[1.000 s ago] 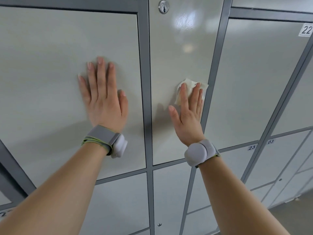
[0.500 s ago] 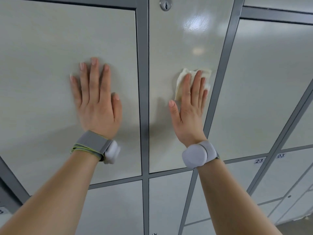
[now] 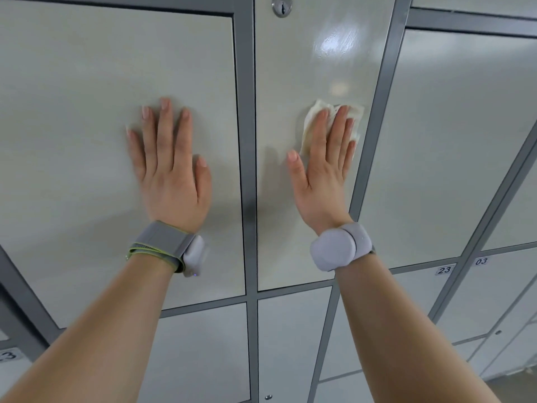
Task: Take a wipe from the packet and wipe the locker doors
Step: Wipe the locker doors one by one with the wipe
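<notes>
Wiping is judged to be under way: the wipe (image 3: pixel 311 123) is out of its packet, which is not seen, and is pressed flat against the middle locker door (image 3: pixel 290 68), toward three o'clock of that panel, with the lock (image 3: pixel 281 6) at twelve. A streaky glare is seen above the wipe, so part of this door may be covered; its lower part and the neighbouring doors appear left to do. The right hand (image 3: pixel 325 175) is laid over the wipe, fingers (image 3: pixel 338 126) straight and close together, thumb spread toward nine o'clock; nothing is gripped. The left hand (image 3: pixel 171 173) is rested flat on the left locker door (image 3: pixel 87 112), fingers straight, slightly fanned, empty.
</notes>
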Motion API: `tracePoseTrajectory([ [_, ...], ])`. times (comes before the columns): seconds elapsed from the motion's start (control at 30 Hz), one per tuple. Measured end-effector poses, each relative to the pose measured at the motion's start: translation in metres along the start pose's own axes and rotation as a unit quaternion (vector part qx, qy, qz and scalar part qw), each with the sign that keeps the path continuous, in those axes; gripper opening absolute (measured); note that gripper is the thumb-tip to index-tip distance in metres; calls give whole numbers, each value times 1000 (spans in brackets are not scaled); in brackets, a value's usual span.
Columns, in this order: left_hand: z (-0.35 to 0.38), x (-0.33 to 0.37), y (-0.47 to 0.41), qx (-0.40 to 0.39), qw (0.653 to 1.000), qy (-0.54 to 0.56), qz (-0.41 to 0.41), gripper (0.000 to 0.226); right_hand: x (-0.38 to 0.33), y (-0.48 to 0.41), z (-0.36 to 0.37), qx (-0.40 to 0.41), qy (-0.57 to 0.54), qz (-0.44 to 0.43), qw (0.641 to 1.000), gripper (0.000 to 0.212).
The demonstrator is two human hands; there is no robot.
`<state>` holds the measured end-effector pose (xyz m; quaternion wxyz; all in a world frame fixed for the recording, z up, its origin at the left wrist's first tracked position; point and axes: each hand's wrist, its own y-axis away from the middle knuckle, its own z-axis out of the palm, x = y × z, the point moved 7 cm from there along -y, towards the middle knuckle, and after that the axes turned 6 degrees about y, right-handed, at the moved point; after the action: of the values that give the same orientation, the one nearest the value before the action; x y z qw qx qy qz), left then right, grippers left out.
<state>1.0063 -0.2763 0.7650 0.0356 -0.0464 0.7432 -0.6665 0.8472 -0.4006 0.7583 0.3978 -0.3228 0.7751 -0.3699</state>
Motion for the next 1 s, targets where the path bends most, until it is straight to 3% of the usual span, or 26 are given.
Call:
tracePoseTrajectory([
  [0.27,-8,-5,3,-42,999,23,17,55,12,59,41,-49,112,-56,991,78],
  [0.5,-21,-37,42,-19,996,-5,-88,59,-3,51,33,-63,47,-33,996,78],
  [0.73,-15,-39,51,1,996,-11,-94,58,-27,24,31,-12,47,-38,998,73],
  [1.0,-13,-40,55,14,997,-29,-67,55,-18,74,62,-55,118,-79,988,72],
])
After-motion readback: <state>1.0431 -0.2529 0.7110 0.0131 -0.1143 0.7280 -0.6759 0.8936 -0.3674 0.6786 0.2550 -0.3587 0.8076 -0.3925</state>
